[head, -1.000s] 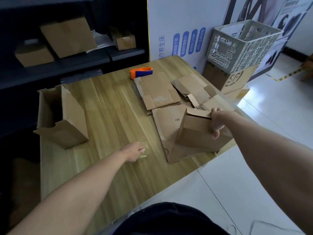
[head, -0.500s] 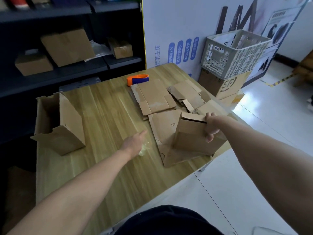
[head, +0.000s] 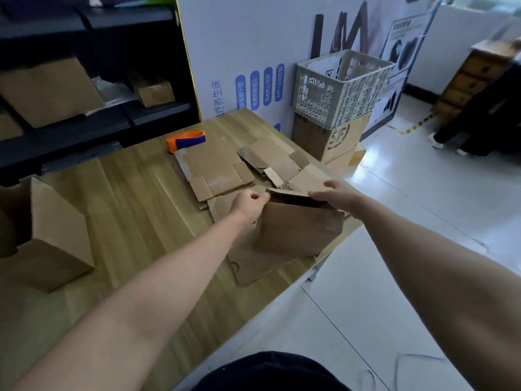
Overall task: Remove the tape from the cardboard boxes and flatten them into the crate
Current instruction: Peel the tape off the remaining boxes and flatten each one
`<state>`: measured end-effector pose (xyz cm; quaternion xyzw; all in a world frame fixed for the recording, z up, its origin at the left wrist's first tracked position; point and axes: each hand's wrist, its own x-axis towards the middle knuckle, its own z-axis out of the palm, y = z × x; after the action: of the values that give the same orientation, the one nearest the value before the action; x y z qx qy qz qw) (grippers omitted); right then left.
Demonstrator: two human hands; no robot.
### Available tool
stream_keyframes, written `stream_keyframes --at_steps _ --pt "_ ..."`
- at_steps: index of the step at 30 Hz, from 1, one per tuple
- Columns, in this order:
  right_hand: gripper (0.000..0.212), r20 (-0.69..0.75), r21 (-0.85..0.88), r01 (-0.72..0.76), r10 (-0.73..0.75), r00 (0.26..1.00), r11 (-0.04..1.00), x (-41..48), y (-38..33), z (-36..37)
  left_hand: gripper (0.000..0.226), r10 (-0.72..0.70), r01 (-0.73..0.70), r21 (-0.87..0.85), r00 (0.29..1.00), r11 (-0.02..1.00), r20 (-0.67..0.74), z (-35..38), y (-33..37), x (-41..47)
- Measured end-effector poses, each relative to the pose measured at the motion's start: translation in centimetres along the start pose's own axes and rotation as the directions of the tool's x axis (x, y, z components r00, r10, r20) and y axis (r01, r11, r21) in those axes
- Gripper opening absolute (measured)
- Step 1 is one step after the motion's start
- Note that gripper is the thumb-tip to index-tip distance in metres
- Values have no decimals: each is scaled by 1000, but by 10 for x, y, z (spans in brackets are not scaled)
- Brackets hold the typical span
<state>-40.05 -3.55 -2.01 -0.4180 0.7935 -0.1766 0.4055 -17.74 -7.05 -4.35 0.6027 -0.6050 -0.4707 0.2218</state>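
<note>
A small open cardboard box (head: 298, 230) stands upright near the table's right edge, on top of flattened cardboard (head: 253, 263). My left hand (head: 249, 204) grips its top left corner with curled fingers. My right hand (head: 335, 194) holds the top right rim, fingers over the edge. More flattened boxes (head: 220, 170) lie behind it. A larger open box (head: 53, 238) sits at the table's left. The grey plastic crate (head: 341, 88) stands tilted on a cardboard carton off the table's far right.
An orange and blue tape dispenser (head: 186, 139) lies at the table's back. The wooden table (head: 135, 198) ends just right of the held box, above a white tiled floor. Dark shelves (head: 93, 117) with boxes stand behind. A person's legs (head: 462, 131) are at far right.
My left hand left the crumpled tape on the table and moved right to grip the small box's top left corner. My right hand shifted along the rim.
</note>
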Motion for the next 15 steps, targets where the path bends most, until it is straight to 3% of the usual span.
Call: stream_keyframes --at_steps 4,7,12,15 --pt "82 26 27 -61 60 998 998 -5 18 -3 17 -188 248 -281 956 927 223 2 7 -4" --pt "68 -70 -22 3 -4 998 1000 -11 15 1 42 -203 308 -313 924 898 325 -4 5 -3" --pt "70 -307 36 85 -70 949 996 -14 -7 4 76 -208 293 -318 939 902 273 -6 14 -2" --pt "73 -406 37 169 -140 903 985 -13 -26 5 67 -209 243 -280 967 929 149 -13 21 4"
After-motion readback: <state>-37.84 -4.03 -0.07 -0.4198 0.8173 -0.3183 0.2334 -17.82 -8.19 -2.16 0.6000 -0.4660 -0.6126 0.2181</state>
